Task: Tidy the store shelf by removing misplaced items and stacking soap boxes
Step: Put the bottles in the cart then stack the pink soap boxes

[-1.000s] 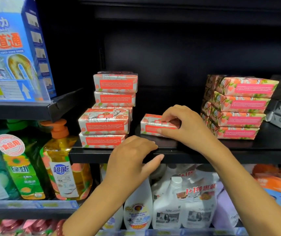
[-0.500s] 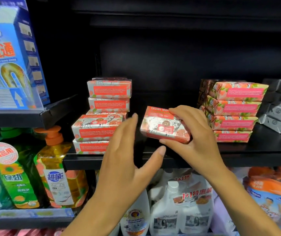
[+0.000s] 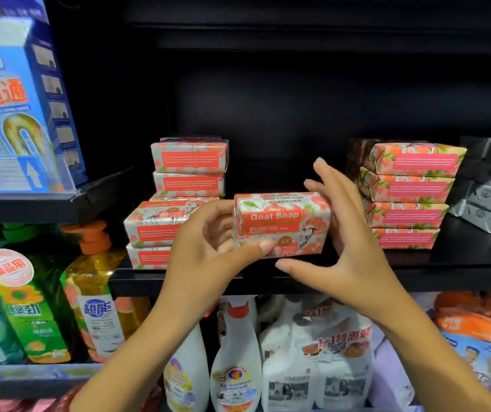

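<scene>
A white and red Goat Soap box (image 3: 282, 224) is held up in front of the black shelf (image 3: 461, 260), its label facing me. My left hand (image 3: 208, 248) grips its left end, thumb across the lower front. My right hand (image 3: 339, 236) is beside the box's right end with fingers spread, its fingertips at the box's top right corner. A stack of matching red-label soap boxes (image 3: 189, 176) stands on the shelf to the left, partly behind my left hand. A stack of pink-label soap boxes (image 3: 410, 191) stands to the right.
Grey wrapped boxes (image 3: 490, 188) are stacked at the far right of the shelf. A blue drain-cleaner box (image 3: 15, 108) sits on the upper left shelf. Dish-soap bottles (image 3: 95, 292) and white spray and detergent bottles (image 3: 235, 361) fill the shelf below.
My right hand lifted the soap box off the shelf. My left hand rose from the shelf edge and took hold of its left end, and my right hand's fingers have opened.
</scene>
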